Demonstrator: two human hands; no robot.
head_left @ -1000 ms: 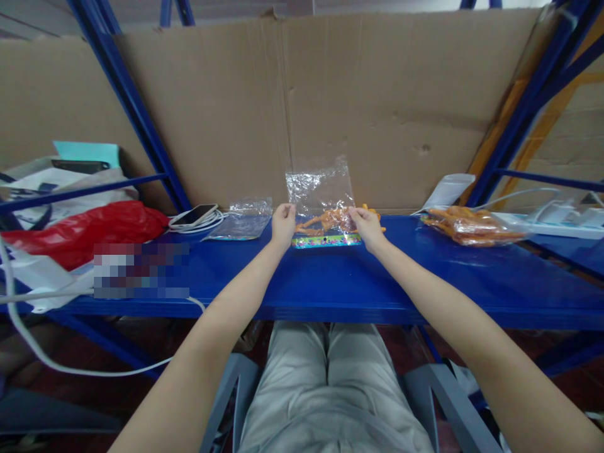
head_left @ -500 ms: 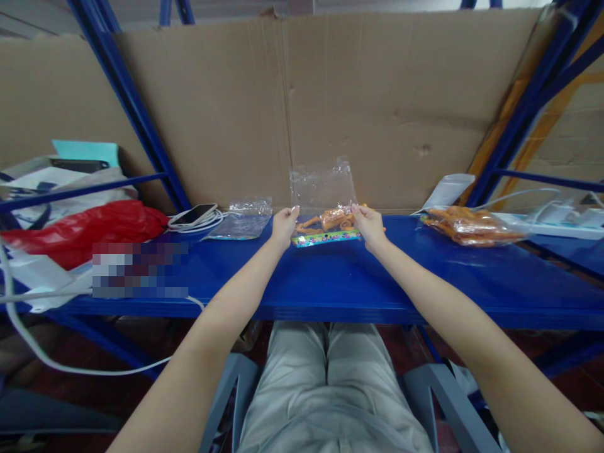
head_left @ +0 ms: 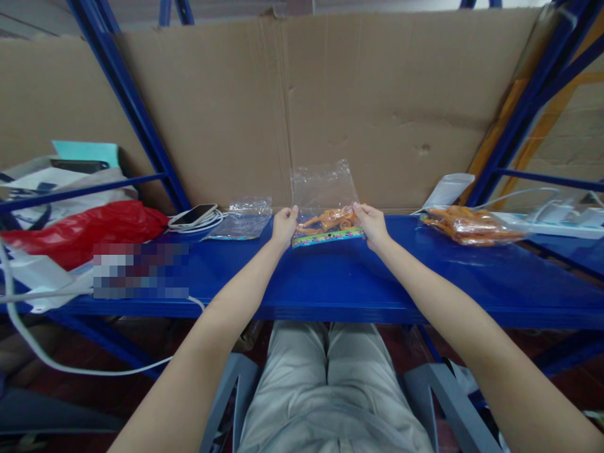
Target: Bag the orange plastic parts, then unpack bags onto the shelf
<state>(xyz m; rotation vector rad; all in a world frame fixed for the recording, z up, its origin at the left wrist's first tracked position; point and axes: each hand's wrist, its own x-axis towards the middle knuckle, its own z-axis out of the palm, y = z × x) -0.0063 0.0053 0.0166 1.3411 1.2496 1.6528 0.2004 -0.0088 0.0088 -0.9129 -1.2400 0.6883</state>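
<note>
A clear plastic bag [head_left: 323,189] stands upright on the blue shelf [head_left: 330,283], with orange toy pieces [head_left: 330,219] in its lower part and a colourful printed strip [head_left: 328,237] along the bottom. My left hand [head_left: 284,227] pinches the bag's left edge. My right hand [head_left: 372,224] pinches its right edge. Both hands are closed on the bag, just above the strip.
A second clear bag [head_left: 243,219] lies to the left, beside a phone [head_left: 194,214] on white cables. A red plastic bag [head_left: 80,233] sits further left. Another bag of orange pieces [head_left: 469,226] lies to the right. Brown cardboard [head_left: 302,107] backs the shelf.
The bag and both hands have shifted slightly away from me and a little right; the orange pieces have settled lower in the bag. The grip is unchanged.
</note>
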